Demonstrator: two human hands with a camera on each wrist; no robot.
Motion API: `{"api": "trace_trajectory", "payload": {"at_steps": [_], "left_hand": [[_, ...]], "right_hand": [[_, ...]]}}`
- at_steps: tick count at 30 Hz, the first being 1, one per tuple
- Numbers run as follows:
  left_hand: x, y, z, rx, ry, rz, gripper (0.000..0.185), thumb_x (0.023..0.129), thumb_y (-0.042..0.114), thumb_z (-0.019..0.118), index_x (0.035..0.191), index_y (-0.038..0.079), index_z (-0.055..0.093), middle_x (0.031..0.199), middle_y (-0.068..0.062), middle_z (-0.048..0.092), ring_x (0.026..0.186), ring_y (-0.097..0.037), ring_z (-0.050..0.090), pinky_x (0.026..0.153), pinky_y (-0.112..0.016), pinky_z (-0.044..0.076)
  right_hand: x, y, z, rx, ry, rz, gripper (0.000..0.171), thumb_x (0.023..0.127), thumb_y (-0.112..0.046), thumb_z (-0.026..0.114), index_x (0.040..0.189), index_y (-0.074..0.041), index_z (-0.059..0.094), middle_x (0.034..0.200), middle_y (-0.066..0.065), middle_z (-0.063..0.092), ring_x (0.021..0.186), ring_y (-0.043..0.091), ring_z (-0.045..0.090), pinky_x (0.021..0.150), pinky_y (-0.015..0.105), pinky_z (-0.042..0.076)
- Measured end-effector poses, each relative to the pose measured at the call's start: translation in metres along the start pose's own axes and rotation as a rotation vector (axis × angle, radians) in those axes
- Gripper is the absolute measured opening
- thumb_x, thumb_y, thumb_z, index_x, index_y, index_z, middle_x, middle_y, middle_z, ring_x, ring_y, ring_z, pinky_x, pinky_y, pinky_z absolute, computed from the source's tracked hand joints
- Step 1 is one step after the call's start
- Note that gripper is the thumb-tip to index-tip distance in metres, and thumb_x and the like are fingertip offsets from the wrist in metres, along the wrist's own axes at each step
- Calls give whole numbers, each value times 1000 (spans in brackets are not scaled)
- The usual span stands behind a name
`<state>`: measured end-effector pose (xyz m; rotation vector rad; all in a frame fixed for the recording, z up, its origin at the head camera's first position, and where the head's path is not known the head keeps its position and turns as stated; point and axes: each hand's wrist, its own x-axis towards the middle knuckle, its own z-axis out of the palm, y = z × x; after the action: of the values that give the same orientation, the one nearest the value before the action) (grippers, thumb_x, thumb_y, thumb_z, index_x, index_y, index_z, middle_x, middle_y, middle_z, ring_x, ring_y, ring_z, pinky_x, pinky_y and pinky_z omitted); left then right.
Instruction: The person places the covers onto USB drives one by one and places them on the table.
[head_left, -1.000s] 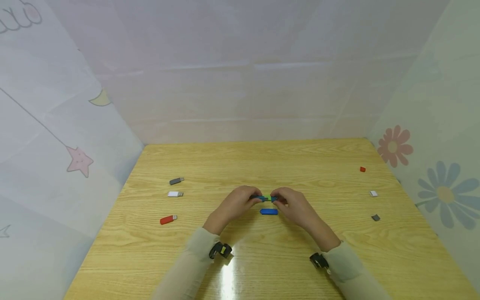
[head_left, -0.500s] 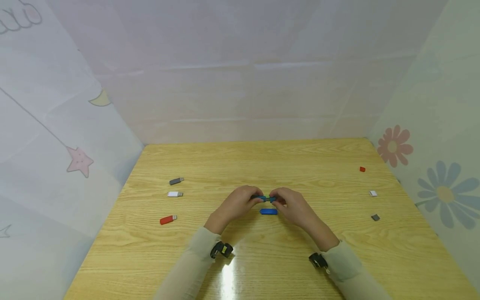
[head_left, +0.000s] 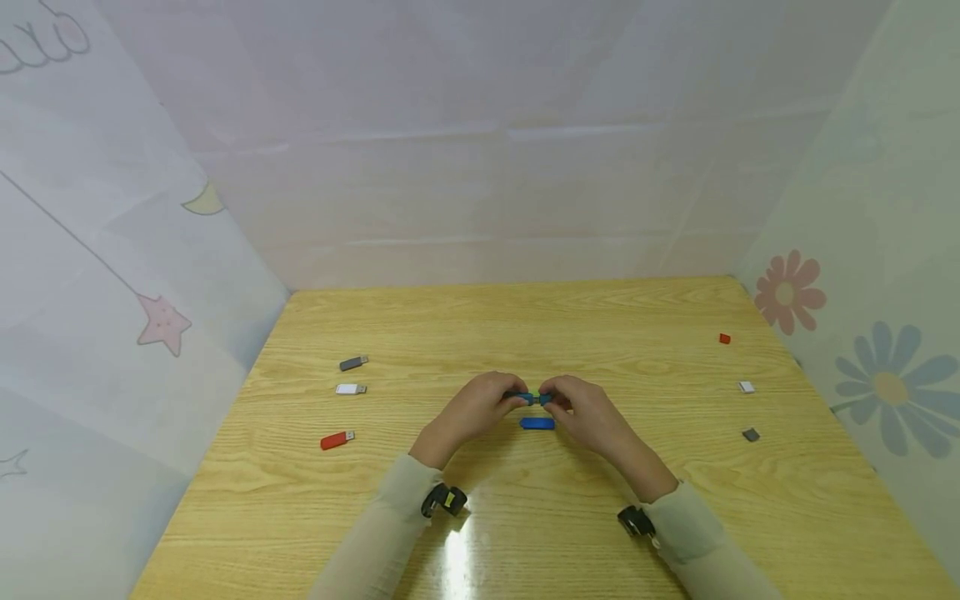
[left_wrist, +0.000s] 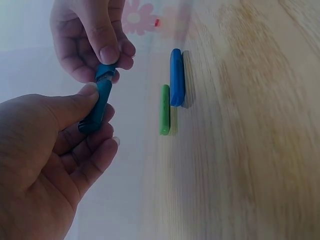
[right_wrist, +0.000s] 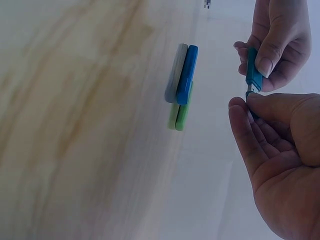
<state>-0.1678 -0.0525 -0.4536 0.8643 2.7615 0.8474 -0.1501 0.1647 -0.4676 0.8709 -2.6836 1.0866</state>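
1. Head view shows the left hand (head_left: 471,410) pinching a teal USB stick (head_left: 529,397) by its body, above the middle of the desk (head_left: 525,333), while the right hand (head_left: 587,412) pinches the teal cap (left_wrist: 106,71) at its end
2. Just below the hands a blue stick (head_left: 537,423) lies on the desk, with a green stick (left_wrist: 164,110) touching it in the wrist views
3. Grey (head_left: 352,362), white (head_left: 350,388) and red (head_left: 337,439) sticks lie at the left; red (head_left: 724,338), white (head_left: 747,387) and grey (head_left: 751,435) caps lie well apart at the right
4. Pale sheets printed with a star (head_left: 163,323) and flowers (head_left: 789,292) wall the wooden desk
5. Whether stick and cap are fully joined is hidden by fingers
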Motion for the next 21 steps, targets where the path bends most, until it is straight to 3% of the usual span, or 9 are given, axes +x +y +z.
{"api": "trace_trajectory", "payload": {"at_steps": [21], "left_hand": [[-2,1,2,-17,28,7,21,103,23,61,116,10,71,111,-1,73,97,-11,68,82,-23,55]], "right_hand": [[5,-9,4,-16,16,26,19,90,0,74,109,-3,72,101,8,72,87,20,71,74,31,59]]}}
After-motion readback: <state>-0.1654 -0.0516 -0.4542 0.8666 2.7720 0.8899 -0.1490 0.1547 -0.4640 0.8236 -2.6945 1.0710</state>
